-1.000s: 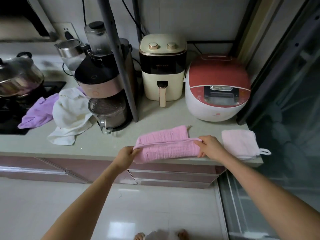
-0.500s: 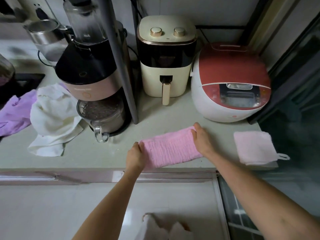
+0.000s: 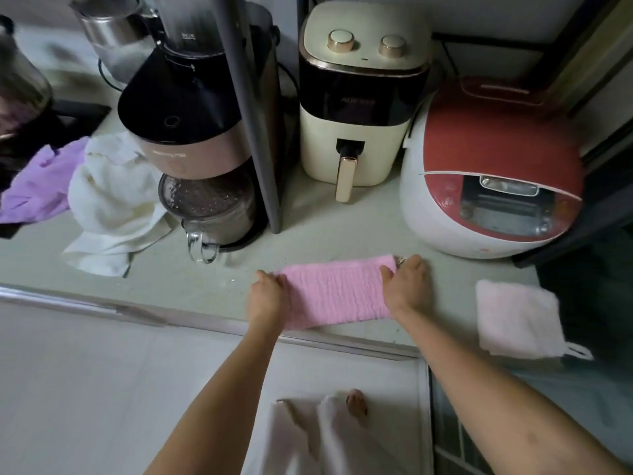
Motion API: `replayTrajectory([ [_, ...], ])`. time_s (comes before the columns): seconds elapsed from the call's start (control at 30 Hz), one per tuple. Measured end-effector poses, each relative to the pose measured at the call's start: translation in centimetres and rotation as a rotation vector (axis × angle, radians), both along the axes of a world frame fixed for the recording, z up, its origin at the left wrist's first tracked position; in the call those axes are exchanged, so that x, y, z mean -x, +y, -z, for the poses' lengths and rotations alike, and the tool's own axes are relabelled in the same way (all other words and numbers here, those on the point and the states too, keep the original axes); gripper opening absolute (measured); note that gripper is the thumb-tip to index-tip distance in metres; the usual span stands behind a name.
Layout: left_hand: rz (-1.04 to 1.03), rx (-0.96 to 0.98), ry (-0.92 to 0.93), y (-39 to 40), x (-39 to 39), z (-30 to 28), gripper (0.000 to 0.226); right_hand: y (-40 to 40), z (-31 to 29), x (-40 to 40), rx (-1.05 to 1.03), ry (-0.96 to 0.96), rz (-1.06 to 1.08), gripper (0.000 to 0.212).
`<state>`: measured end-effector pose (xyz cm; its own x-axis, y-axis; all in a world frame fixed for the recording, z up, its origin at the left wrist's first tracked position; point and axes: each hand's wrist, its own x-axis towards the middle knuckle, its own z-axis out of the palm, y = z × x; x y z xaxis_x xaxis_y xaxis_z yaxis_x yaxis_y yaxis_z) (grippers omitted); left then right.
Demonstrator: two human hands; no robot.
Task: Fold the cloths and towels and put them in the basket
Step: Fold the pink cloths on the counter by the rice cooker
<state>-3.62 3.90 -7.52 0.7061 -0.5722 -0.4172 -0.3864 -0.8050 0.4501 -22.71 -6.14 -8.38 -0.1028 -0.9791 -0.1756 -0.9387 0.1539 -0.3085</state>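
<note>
Both hands grip the folded pink cloth (image 3: pixel 337 294) on the counter (image 3: pixel 191 279) — left hand (image 3: pixel 266 296) at its left end, right hand (image 3: pixel 406 286) at its right; a second ago its near edge was lifted, now it lies flat; a pale folded towel (image 3: pixel 519 318) sits to the right

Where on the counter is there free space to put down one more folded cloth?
One bare patch lies between the white towel and the left hand, in front of the blender. Another lies ahead of the pink cloth, between air fryer and rice cooker. The back row is crowded with appliances.
</note>
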Motion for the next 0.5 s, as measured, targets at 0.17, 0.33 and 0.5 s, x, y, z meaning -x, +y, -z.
replayTrajectory([
  [0.17, 0.038, -0.206, -0.134, 0.2, 0.3, -0.3, 0.052, -0.3, 0.2, -0.1, -0.077, -0.212, -0.023, 0.036],
  [0.33, 0.004, -0.144, -0.047, 0.0, 1.3, -0.1, 0.052, 0.1, 0.1, -0.9, -0.093, -0.533, 0.01, 0.033],
  [0.5, -0.118, 0.023, 0.161, 0.1, 0.9, 0.2, 0.051, 0.0, 0.1, -1.0, -0.112, -0.615, 0.221, 0.04],
])
